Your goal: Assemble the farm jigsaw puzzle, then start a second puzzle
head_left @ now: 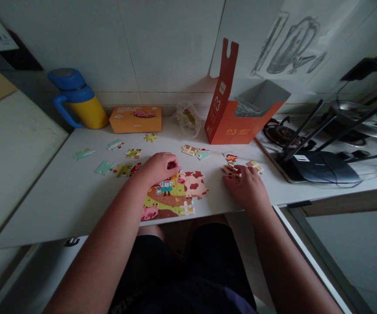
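A partly joined jigsaw puzzle (pixel 172 198) lies near the table's front edge, showing a farm scene with a cow at right and a pig at lower left. My left hand (pixel 159 168) rests over its upper left part with the fingers curled in; whatever they hold, if anything, is hidden. To the right, my right hand (pixel 249 185) has its thumb and fingers around a puzzle piece (pixel 231 170) on the table. Just behind that piece lies a red and green puzzle piece (pixel 230 157), and a beige puzzle piece (pixel 255 166) is beside my right fingers.
Loose pieces lie at left, including a pale green piece (pixel 104 168); more pieces (pixel 195 151) lie behind the puzzle. Along the wall stand a blue-yellow jug (pixel 85 104), an orange box (pixel 136 120), a plastic bag (pixel 188 120) and an open red box (pixel 231 122). A router (pixel 322 165) sits right.
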The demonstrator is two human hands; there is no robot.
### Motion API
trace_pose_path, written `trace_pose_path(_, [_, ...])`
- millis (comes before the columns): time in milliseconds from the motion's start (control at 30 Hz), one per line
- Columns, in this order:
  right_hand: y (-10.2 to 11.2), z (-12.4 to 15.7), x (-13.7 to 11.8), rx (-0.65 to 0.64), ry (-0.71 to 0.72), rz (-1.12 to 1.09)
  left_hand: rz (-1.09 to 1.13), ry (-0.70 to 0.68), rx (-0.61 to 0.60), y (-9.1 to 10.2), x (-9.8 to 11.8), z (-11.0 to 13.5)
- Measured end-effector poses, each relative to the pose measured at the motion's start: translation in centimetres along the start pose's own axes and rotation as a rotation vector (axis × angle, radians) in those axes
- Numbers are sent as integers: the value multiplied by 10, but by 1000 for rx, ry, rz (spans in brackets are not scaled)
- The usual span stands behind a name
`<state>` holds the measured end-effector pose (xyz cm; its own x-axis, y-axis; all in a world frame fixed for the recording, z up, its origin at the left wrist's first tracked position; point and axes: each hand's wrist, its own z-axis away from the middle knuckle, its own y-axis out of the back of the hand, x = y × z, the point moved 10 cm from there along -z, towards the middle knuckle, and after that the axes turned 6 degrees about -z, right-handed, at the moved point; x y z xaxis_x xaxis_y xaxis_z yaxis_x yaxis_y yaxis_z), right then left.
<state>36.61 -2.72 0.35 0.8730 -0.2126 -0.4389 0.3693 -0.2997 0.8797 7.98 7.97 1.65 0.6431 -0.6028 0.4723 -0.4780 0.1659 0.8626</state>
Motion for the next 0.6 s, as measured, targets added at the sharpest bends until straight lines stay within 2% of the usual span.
trace_pose_path(233, [5, -13, 26, -43, -39, -176, 6, 1, -2, -1, -1, 0])
trace_pose_path(433, [9, -7, 17, -128, -57, -340, 11, 7, -3, -3, -4, 0])
trace_pose_path(600, [12, 4, -4, -121, -35, -447, 18, 10, -13, -4, -4, -1])
